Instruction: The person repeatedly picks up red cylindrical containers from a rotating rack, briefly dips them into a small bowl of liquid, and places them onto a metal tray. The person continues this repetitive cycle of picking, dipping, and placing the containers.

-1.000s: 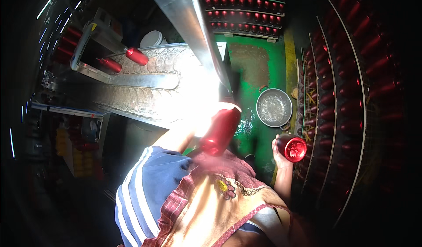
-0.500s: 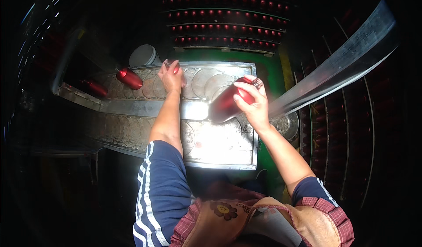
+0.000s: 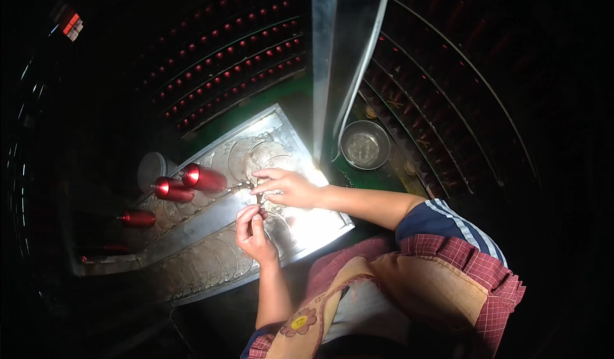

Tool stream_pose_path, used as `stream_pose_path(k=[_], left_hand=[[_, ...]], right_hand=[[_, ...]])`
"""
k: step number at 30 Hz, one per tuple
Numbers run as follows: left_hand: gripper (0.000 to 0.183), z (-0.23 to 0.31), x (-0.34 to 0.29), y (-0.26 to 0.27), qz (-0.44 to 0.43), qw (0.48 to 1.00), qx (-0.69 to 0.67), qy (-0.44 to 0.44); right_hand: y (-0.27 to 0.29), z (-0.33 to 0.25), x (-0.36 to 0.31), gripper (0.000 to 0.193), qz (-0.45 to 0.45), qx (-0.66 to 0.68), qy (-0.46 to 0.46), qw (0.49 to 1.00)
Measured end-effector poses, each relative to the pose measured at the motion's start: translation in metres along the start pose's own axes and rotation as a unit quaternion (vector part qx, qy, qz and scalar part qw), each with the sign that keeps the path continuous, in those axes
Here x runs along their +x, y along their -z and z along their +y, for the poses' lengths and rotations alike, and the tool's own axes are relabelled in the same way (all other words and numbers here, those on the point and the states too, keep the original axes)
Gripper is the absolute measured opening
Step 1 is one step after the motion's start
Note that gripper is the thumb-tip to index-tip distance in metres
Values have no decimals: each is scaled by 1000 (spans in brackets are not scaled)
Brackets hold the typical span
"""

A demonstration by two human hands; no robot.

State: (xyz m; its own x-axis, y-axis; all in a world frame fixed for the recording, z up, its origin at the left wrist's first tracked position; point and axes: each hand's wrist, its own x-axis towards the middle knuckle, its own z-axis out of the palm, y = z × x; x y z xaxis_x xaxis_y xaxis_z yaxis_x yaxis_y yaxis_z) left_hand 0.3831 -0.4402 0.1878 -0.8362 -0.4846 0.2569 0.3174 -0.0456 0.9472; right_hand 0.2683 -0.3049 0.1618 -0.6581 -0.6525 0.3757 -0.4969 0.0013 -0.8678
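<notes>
Beyond the table point(image 3: 274, 127), a steel post point(image 3: 323, 65) partly hides the racks point(image 3: 233, 65). Glossy, rounded red bottles point(image 3: 203, 178) sit left of the hands; the round metal pan's point(image 3: 381, 135) contents are unclear. Right hand point(image 3: 291, 189) loosely spread, left hand point(image 3: 256, 239) narrow; I cannot tell whether either holds anything.

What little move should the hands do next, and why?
Perhaps lift the left hand and right hand away from the metal-edged track: I see no bottle in either, and red bottles are on it, to their left. I can't tell if either holds something small.
</notes>
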Motion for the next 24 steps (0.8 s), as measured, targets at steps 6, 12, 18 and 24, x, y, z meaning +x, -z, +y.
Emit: stream_pose_path(k=[6, 12, 18, 24], left_hand=[[15, -33, -44, -245, -407, 902, -68, 130], [28, -1, -44, -562, -553, 826, -76, -75], [46, 30, -94, -909, -486, 736, 10, -470], [50, 1, -118, -1064, -572, 669, 267, -394]], right_hand=[[297, -87, -282, 28, 501, -135, -154, 841], [584, -220, -496, 41, 584, -604, -252, 481], [758, -198, -541, 47, 413, -683, -354, 488], [794, -152, -560, 43, 459, -548, -370, 594]])
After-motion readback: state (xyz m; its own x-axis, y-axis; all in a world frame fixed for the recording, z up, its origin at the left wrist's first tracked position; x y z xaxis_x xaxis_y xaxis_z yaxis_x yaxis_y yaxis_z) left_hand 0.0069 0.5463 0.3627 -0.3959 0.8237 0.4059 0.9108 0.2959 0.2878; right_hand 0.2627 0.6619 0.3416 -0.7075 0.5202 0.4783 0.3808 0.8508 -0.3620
